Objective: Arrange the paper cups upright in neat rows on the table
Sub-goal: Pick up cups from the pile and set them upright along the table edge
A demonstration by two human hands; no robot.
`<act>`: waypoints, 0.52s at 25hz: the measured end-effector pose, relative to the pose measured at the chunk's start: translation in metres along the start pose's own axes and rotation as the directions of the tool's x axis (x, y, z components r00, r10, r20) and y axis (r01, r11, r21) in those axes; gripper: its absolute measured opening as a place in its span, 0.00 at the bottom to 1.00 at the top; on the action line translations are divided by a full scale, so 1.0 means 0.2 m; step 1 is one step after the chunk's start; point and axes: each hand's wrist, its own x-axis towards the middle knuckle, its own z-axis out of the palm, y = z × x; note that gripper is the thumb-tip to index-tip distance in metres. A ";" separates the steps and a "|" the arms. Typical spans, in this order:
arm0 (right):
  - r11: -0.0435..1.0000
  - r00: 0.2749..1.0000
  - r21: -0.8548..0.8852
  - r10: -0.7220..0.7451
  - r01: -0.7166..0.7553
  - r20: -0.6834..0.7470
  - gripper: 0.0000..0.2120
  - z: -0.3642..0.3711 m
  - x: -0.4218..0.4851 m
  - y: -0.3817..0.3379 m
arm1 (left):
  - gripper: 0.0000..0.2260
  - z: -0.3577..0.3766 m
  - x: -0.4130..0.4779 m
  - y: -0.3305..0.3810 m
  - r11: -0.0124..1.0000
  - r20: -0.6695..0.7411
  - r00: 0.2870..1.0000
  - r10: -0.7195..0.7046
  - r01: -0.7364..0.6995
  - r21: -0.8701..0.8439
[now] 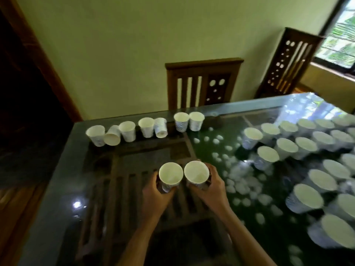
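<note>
Single head-worn wide-angle view, tilted forward and down, close over the near edge of the table (57, 198), facing the chair (203, 83) and wall (115, 45) across it

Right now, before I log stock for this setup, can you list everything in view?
Held paper cups: 2, white inside, upright, near-left part of the table, one per hand.
Far-row cups: 7, white, along the table's far edge; two look tipped over.
Right-side cups: many, white, rows at right, blurred, running out of frame.
Table: 1, glass top over dark wood.
Chairs: 2, dark wood, beyond the table.
Window: 1, top right.
Left hand: 1, gripping the left cup.
Right hand: 1, gripping the right cup.
</note>
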 end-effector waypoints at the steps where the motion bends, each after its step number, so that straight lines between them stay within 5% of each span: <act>1: 1.000 0.999 -0.016 0.008 -0.008 -0.031 0.31 -0.11 -0.06 0.02 | 0.29 0.07 -0.06 0.04 1.000 0.030 1.000 -0.001 0.001 -0.004; 9: 0.987 0.956 -0.044 0.140 -0.156 -0.259 0.32 -1.00 -0.68 0.26 | 0.31 0.73 -0.71 0.43 0.996 0.347 0.936 0.063 -0.040 -0.074; 13: 0.972 0.876 0.011 0.215 -0.234 -0.432 0.31 -1.31 -0.98 0.35 | 0.29 1.01 -1.02 0.56 0.993 0.500 0.861 0.092 -0.040 -0.113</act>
